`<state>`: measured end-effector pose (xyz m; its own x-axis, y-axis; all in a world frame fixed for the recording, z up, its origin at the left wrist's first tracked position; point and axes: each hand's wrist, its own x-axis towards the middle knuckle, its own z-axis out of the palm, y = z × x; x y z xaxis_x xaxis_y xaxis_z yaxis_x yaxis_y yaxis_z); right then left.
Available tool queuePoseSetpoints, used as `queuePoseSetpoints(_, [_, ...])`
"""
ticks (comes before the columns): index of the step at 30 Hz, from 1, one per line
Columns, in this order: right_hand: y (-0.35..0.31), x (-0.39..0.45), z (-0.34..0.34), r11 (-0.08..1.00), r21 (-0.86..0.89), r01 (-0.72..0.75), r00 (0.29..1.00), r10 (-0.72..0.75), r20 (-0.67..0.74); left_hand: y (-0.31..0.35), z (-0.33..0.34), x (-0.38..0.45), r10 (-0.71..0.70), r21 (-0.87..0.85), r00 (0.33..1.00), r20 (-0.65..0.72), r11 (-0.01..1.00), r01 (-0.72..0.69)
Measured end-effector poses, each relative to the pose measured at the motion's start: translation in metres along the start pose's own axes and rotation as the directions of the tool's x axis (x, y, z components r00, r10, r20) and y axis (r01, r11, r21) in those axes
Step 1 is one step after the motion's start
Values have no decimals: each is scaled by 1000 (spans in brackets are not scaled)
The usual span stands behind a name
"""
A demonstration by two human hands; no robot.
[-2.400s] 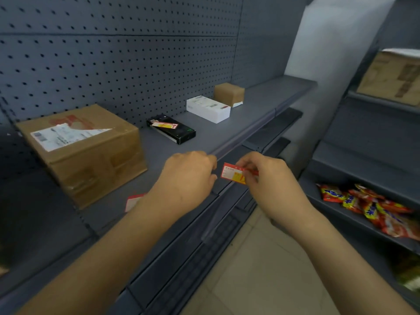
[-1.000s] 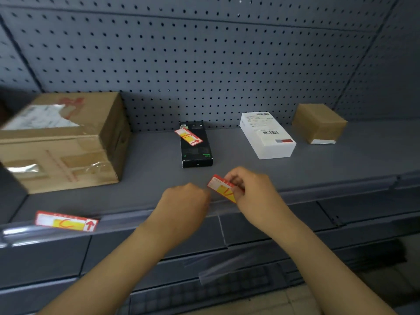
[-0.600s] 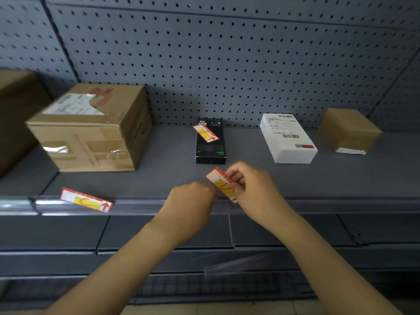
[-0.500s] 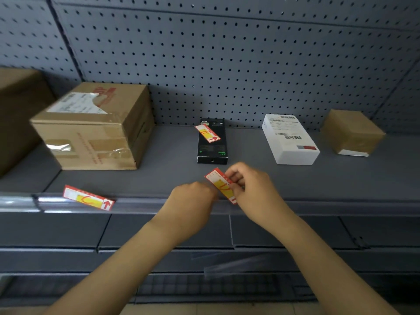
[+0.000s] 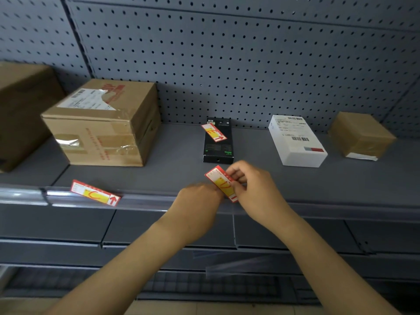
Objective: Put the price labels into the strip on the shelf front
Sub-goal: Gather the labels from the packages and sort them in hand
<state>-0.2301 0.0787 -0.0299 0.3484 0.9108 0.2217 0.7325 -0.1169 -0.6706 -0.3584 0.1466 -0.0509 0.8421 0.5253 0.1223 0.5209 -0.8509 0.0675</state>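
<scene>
A: Surface?
B: Grey shelf [image 5: 295, 178], pegboard wall [image 5: 227, 53] behind, cardboard box [image 5: 102, 126] closed.
A: Hands?
B: Right hand [image 5: 254, 189] grip pinches price label [image 5: 221, 183] at strip [image 5: 145, 198]; left hand [image 5: 197, 205] fisted beside, can't tell its grip.

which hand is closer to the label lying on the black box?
Right, narrowly. The right hand sits in front of the black box, just right of it, pinching another label. The left hand is lower, at the shelf-front strip. The label on the box is untouched.

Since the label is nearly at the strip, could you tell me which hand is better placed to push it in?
Probably the right hand: it already pinches the label, while the left hand rests on the strip.
</scene>
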Motion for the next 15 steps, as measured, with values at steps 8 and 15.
queuePoseSetpoints(8, [1,-2,1,1000,-17,-7,1000,7,-9,1,0,-4,7,21,1000,-2,1000,-7])
queuePoseSetpoints(15, [1,-1,5,999,41,-14,1000,15,-16,4,-3,-1,7,75,1000,23,997,-8])
